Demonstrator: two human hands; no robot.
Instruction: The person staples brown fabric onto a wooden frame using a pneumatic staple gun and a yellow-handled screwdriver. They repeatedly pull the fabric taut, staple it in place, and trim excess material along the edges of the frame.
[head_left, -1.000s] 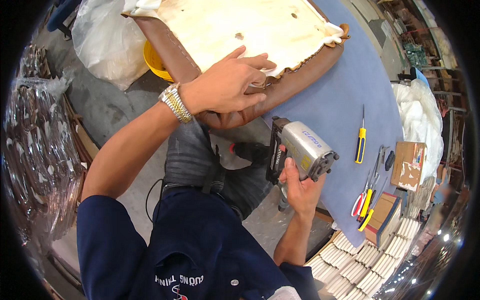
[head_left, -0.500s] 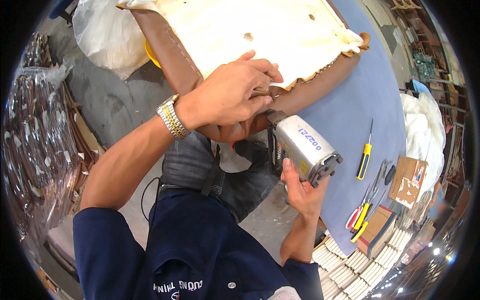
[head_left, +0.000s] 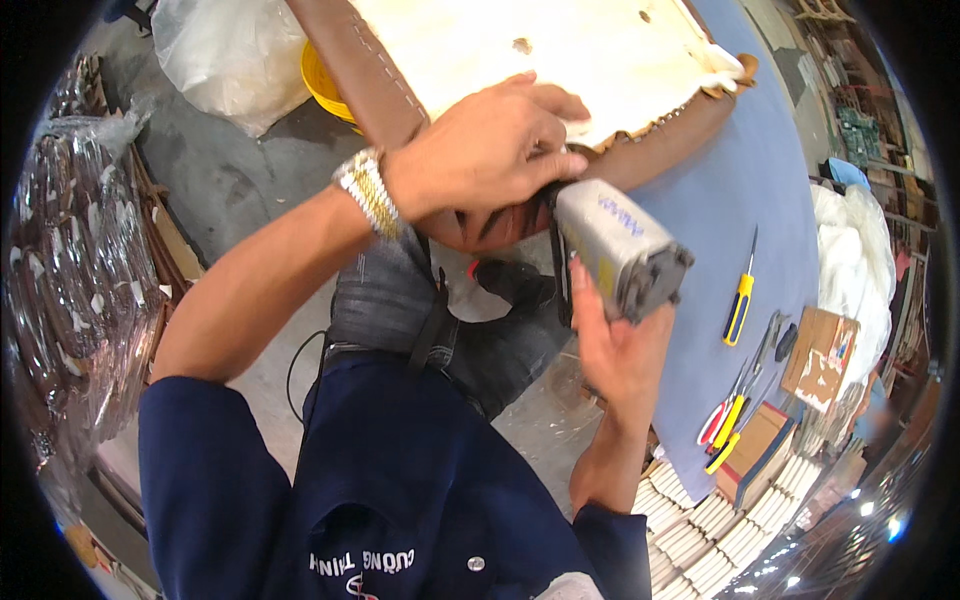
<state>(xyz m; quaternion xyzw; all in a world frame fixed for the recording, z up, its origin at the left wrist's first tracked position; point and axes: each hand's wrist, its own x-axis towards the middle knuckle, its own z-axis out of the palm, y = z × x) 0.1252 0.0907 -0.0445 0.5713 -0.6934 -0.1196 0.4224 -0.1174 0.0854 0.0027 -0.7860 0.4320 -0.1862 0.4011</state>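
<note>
A pale board (head_left: 600, 60) lies at the top of the view, with brown leather (head_left: 365, 85) folded over its edges and staples along the left and right seams. My left hand (head_left: 490, 145), with a watch on the wrist, is closed on the gathered leather at the near corner. What its fingertips pinch is partly hidden. My right hand (head_left: 615, 345) grips a grey staple gun (head_left: 622, 240) from below. The gun's nose is at the leather beside my left fingertips; whether it touches cannot be seen.
On the blue table (head_left: 690, 240) at the right lie a yellow-handled screwdriver (head_left: 739, 312), pliers and other hand tools. A cardboard box (head_left: 757, 455) is beside them. Plastic-wrapped brown pieces (head_left: 75, 290) are stacked at the left, near a white plastic bag (head_left: 225, 60) and a yellow tub (head_left: 325, 85).
The staple gun has risen, and its nose is closer to my left fingertips at the leather corner. The whole view has shifted slightly. My left hand still holds the leather.
</note>
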